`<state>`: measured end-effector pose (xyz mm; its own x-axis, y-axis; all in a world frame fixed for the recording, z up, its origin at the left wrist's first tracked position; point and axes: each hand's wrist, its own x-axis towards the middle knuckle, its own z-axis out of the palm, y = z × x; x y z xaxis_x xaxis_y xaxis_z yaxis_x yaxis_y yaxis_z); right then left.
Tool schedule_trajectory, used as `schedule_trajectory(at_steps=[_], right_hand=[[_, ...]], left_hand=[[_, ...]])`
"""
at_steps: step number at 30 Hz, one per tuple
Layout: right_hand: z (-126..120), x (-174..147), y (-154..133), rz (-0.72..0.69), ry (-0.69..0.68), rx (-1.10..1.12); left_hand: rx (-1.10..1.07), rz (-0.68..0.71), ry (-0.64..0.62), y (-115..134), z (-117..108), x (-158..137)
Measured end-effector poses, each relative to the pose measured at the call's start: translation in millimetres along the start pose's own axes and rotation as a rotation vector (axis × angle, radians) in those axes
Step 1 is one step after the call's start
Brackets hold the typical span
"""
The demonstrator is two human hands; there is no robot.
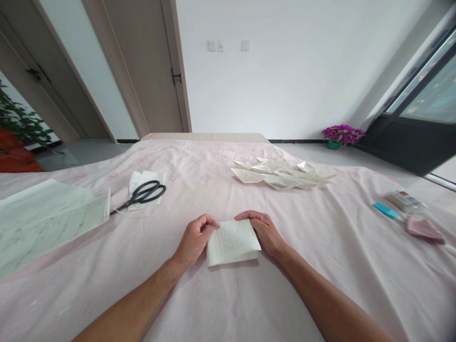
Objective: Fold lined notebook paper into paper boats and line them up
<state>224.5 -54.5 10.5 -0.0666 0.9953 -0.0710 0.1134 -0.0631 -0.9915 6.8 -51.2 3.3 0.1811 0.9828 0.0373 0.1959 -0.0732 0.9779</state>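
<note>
A folded sheet of lined paper (pixel 233 242) with faint writing lies between my hands, its near edge lifted a little off the cloth. My left hand (pixel 196 237) pinches the far left corner between thumb and fingers. At the far right corner, my right hand (pixel 264 232) grips the paper, with the index finger stretched along the far edge and the thumb partly hidden. Beyond the hands, to the right, several folded paper boats (pixel 281 174) lie in a cluster.
Black-handled scissors (pixel 147 192) rest on small paper pieces (pixel 160 179) at the left, beside large written sheets (pixel 53 218). On the right lie a blue object (pixel 385 210), a clear-wrapped pack (pixel 406 201) and a pink cloth (pixel 423 229). A pink patterned tablecloth (pixel 213 304) covers the surface.
</note>
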Motion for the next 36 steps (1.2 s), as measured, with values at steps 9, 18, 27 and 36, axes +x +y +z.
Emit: schedule_trajectory(at_steps=[9,18,27,36], right_hand=[[0.6,-0.7,-1.5,0.015,-0.015,0.030],[-0.4,0.2,0.0,0.009,-0.010,0.014],[0.1,-0.2,-1.8,-0.004,-0.013,-0.018],[-0.2,-0.2,-0.9,-0.019,-0.015,-0.037]], left_hand=[[-0.006,-0.005,0.000,0.6,0.2,0.1],[-0.007,-0.019,-0.007,0.4,0.9,-0.5],[0.001,-0.019,-0.004,0.3,0.5,-0.4],[0.012,-0.021,-0.007,-0.1,-0.3,-0.2]])
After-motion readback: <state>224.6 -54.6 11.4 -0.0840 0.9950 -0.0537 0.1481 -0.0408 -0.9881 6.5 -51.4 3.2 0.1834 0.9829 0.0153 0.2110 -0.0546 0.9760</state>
